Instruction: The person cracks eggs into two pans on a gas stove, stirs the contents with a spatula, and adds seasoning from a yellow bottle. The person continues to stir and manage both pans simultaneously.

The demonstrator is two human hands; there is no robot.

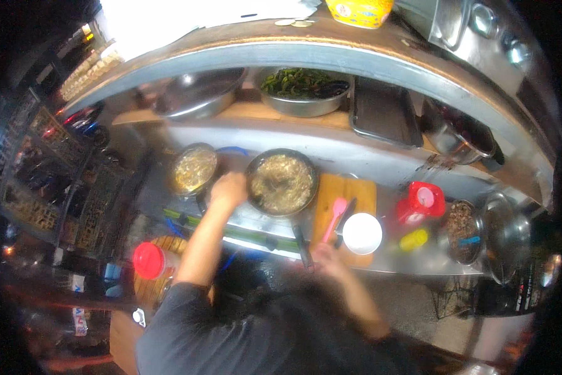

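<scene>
My left hand (229,190) is between two pans, its fingers curled under and hidden from above. Left of it is a smaller pan (194,168) with a yellowish egg-like mixture. To its right, a larger dark frying pan (281,182) holds a pale, chunky cooked mixture, and its black handle (303,248) points towards me. My right hand (328,261), blurred, is at the lower end of a pink spatula (335,213), beside the pan handle; its grip is unclear. Under the spatula lies a wooden cutting board (326,190), with a dark-bladed knife (349,213) and a white bowl (362,233).
A red container (419,204), a yellow bottle (413,240) and a bowl of minced food (463,225) stand rightward. On the back shelf are a basin of greens (304,89) and a dark tray (386,112). A red-lidded jar (148,260) stands at left.
</scene>
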